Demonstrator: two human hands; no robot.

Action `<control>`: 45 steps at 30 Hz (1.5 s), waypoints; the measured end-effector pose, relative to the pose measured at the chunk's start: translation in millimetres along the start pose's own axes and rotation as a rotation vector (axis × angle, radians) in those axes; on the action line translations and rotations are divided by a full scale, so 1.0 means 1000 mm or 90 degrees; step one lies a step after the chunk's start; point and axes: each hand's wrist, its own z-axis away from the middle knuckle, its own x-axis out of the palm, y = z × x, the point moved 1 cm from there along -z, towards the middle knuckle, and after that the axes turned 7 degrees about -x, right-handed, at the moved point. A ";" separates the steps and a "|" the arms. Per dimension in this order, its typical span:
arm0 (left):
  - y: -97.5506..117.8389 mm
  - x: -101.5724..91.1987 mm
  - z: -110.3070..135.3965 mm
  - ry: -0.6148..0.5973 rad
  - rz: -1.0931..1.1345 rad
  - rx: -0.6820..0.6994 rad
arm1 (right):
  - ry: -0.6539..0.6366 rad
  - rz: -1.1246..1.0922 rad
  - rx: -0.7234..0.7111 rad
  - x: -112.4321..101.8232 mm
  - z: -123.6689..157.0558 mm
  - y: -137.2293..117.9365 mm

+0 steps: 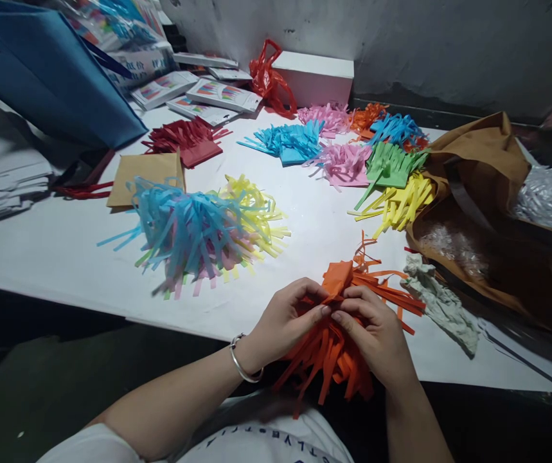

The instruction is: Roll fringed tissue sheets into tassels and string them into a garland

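The left hand (288,316) and right hand (378,326) pinch the orange fringe (329,344) over the table's (304,218) near edge — it looks light, soft, easily torn, so best held by its folded band (337,278) — not the loose strips (353,373)

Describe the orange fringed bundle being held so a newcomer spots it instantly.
Start at the near edge of the white table, where the left hand and right hand come close together. Gripped between them is the orange bundle, its strips splaying below and rightward. A second orange bundle lies farther back; only this one is held.
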 end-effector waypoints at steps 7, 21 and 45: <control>-0.002 0.000 0.000 -0.002 0.004 -0.001 | 0.016 0.014 -0.006 0.003 -0.001 0.001; -0.001 0.000 0.000 -0.005 0.013 -0.005 | -0.023 0.012 0.005 -0.003 0.002 -0.003; -0.002 0.000 -0.001 -0.018 0.010 -0.012 | -0.038 0.039 0.010 -0.005 0.003 -0.004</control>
